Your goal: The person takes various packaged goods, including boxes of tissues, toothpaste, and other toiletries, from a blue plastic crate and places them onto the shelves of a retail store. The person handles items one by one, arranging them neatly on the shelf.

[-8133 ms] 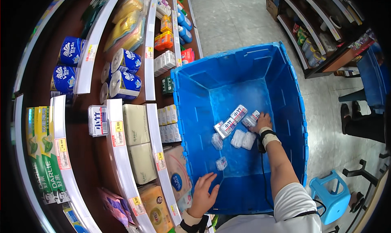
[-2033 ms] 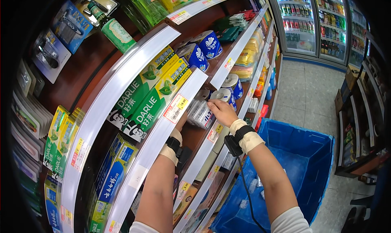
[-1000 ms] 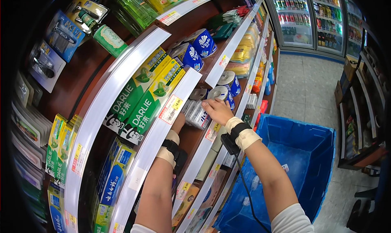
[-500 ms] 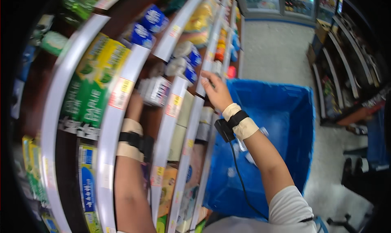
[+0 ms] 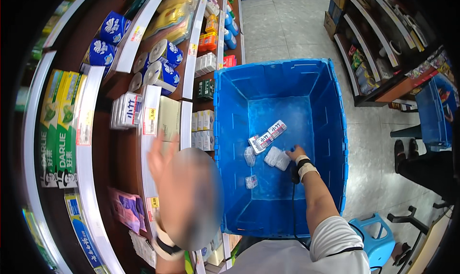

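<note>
In the head view, the right hand [image 5: 298, 153] is hovering low inside a deep blue plastic crate [image 5: 280, 220], its fingertips ending at the edge of a pair of translucent white packs [image 5: 278, 158] on the crate's floor. The fingers are bending toward the pair — I cannot tell whether they are pinching it or only sitting just beside it. The pair is lying near the middle of the floor, its long axis running from far left to near right, and both packs are showing a glossy, clouded, whitish surface with rounded corners.

Farther from the person, labelled packs [image 5: 263, 140] are forming a slanting row, its long axis pointing from near left to far right; they are showing white faces with dark blue print and reddish edging. Left of the pair, a clear pack [image 5: 249, 156] is pointing lengthwise almost straight away from the person, and a smaller clear pack [image 5: 251, 181] is lying nearer the person.

The left hand [image 5: 165, 173] is hanging before the shelf edges, its blurred fingers pointing away from the person and standing slightly apart, while a grey oval blur [image 5: 199, 197] is covering part of it. Beyond that hand and to its left, similarly labelled shelf packs [image 5: 127, 110] are standing in a row — below blue-wrapped paper rolls [image 5: 163, 76] in the picture, and right of green-and-yellow toothpaste boxes [image 5: 62, 125]
</note>
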Demonstrator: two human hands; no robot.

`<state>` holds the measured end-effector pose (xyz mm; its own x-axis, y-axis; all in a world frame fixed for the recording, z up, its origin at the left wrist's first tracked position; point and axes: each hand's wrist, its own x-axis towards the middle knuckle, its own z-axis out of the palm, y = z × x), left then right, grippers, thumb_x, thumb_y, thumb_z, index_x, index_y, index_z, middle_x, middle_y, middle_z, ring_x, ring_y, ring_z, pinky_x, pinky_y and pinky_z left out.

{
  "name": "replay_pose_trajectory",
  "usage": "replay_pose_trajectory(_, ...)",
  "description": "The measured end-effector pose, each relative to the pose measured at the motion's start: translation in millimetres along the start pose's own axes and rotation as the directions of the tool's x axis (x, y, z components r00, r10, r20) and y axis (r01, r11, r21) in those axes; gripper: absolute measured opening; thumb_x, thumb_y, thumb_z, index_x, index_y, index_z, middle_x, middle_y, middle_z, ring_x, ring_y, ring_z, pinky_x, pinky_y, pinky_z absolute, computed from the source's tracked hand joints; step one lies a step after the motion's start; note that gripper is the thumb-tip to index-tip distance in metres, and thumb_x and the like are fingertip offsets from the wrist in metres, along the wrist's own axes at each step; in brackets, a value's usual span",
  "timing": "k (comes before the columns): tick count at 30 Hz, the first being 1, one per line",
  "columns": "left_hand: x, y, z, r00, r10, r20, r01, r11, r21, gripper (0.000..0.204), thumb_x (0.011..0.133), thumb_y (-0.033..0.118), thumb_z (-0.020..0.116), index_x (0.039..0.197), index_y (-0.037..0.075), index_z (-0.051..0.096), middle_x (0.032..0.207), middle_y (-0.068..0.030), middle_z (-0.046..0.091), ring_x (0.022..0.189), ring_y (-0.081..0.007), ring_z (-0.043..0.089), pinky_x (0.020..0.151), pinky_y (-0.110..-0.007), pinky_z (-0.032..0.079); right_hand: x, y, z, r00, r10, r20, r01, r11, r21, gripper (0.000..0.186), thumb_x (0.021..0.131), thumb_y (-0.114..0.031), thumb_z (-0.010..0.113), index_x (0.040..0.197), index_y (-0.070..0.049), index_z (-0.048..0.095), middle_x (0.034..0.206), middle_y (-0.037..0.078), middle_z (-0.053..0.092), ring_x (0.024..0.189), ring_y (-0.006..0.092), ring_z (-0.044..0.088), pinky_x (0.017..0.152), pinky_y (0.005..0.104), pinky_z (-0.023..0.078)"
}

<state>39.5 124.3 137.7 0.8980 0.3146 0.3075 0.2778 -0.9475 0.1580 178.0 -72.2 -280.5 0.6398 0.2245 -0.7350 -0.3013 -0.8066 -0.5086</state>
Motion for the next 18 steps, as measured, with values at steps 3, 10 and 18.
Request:
replay_pose_trajectory(3,-41.7,15.7,17.1,0.968,0.03,0.248,0.005,0.99,-0.139,0.038,0.081,0.015,0.052,0.118,0.005,0.047,0.125,-0.02,0.038,0.118,-0.0375,0.033,0.1,-0.048,0.02,-11.3,1.2,22.2,0.986,0.146,-0.076,-0.143,0.989,0.048,0.088,0.06,-0.048,0.07,0.125,0.001,0.036,0.129,0.023,0.035,0.115,0.0373,0.041,0.095,0.038,0.037)
replay_pose_trajectory(10,-126.0,7.6,76.0,0.856,-0.076,0.512,0.256,0.922,-0.291,0.034,0.079,0.013,0.057,0.111,0.004,0.052,0.121,-0.0168,0.044,0.114,-0.037,0.038,0.095,-0.044,0.03,-32.3,-44.8,39.6,0.952,0.257,-0.164,-0.264,0.964,-0.017,0.097,0.054,-0.051,0.073,0.128,-0.005,0.032,0.127,0.019,0.032,0.117,0.0358,0.032,0.094,0.0433,0.037)
replay_pose_trajectory(18,-137.1,-8.3,85.3,0.841,-0.076,0.535,0.257,0.927,-0.273,0.035,0.079,0.015,0.057,0.112,0.004,0.052,0.12,-0.0167,0.044,0.113,-0.0366,0.038,0.095,-0.044,0.031,-22.5,-44.2,57.3,0.957,0.277,-0.091,-0.285,0.954,-0.096,0.082,0.058,-0.041,0.074,0.125,-0.011,0.038,0.13,0.013,0.028,0.122,0.031,0.026,0.091,0.0485,0.037)
